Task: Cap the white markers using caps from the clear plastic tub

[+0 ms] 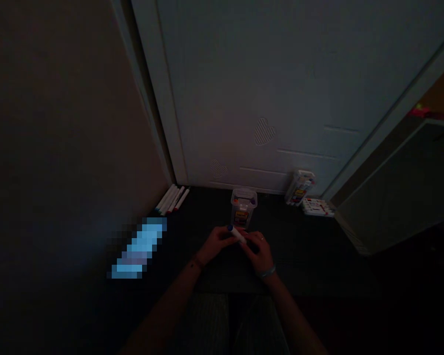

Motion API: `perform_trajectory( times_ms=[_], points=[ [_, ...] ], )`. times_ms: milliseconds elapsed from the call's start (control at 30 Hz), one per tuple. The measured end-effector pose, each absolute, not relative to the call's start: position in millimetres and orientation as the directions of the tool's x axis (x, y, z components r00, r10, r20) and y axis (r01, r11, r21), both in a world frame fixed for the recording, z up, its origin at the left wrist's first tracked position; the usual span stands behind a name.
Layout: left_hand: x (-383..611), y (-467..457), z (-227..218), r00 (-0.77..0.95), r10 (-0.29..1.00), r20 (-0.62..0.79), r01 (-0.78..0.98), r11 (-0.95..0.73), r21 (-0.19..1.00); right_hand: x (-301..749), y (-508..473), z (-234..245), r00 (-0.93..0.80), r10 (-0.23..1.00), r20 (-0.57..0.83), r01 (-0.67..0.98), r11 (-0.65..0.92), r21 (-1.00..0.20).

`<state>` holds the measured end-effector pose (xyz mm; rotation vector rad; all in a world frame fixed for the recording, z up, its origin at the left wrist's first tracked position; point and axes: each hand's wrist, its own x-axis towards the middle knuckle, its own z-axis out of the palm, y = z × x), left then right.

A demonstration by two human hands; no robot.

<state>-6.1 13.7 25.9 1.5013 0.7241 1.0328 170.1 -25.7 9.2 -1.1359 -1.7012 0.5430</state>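
Between my two hands, a white marker (pixel 238 234) with a dark blue cap end is held at a slant over the dark table. My left hand (pixel 217 242) is closed on its capped side, fingers pinching from the left. From the right, my right hand (pixel 259 250) grips the lower end of the same marker. Just behind the hands stands a clear plastic tub (pixel 243 201) with a label on its front and a few coloured tips inside. The dim light hides the finer finger contact.
White markers (pixel 172 198) lie side by side at the back left. A glowing, pixelated screen (pixel 139 249) is at the left. Toward the back right, a clear marker case (pixel 300 188) stands beside a flat-lying pack (pixel 318 207). A pale panel (pixel 222 108) rises behind the dark table (pixel 311 261).
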Motion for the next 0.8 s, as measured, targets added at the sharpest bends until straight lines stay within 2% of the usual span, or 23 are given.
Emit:
perform_trajectory(
  times_ms=[133, 233, 800],
  points=[
    [3, 13, 32, 0.408, 0.833, 0.374, -0.025, -0.399, 0.916, 170, -23, 5, -0.062, 0.867, 0.495, 0.432, 0.470, -0.769],
    [12, 10, 36, 0.422, 0.790, 0.444, -0.014, -0.484, 0.875, 171, -20, 2, -0.044, 0.856, 0.515, 0.416, 0.484, -0.770],
    [13, 9, 29, 0.432, 0.786, 0.443, 0.030, -0.503, 0.864, 170, -19, -1, -0.088, 0.867, 0.490, 0.405, 0.480, -0.778]
  ],
)
